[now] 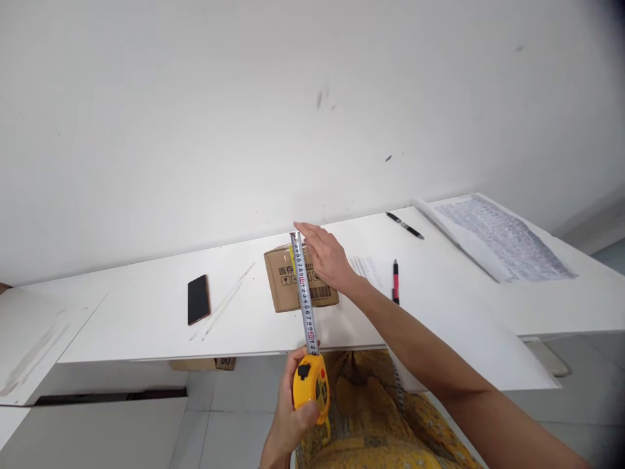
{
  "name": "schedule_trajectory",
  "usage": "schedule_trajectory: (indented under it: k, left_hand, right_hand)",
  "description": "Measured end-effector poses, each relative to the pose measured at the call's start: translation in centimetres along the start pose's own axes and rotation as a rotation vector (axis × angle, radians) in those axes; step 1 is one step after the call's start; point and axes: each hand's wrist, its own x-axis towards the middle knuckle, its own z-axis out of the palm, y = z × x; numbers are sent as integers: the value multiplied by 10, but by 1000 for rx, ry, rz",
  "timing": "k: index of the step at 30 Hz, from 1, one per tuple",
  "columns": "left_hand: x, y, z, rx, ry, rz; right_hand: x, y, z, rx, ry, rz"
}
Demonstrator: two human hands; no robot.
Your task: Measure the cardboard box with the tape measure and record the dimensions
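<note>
A yellow tape measure (306,391) is gripped in my left hand (288,417), just off the desk's front edge. Its silver blade (305,303) is pulled out and runs away from me across the top of a brown cardboard box (286,296). The blade's metal tip lies at the far edge of the box. My right hand (329,257) rests over the box's right side, fingers stretched out beside the blade near its tip. It covers part of the printed text; a barcode shows below it. Whether the fingers touch the blade is unclear.
The box sits on a white desk (141,326) against a wall. A phone (198,299) lies left. To the right are a red-and-black pen (395,281), a dark pen (405,225), a written sheet (502,241) and white paper (449,332) overhanging the front edge.
</note>
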Motion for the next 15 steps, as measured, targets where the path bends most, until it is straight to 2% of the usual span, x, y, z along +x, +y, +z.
schedule_trajectory:
  k: [6,10,15]
  left_hand:
    - [-5,-12,-1,-19,-40,-52]
    - [3,-22,0,134,-12,-12]
    - [11,-28,-2,307,47,-38]
  right_hand:
    - [7,11,6,-61,-60,-28]
    - [10,15,9,-33,-53,-20]
    - [10,16,12,-16,-17,-18]
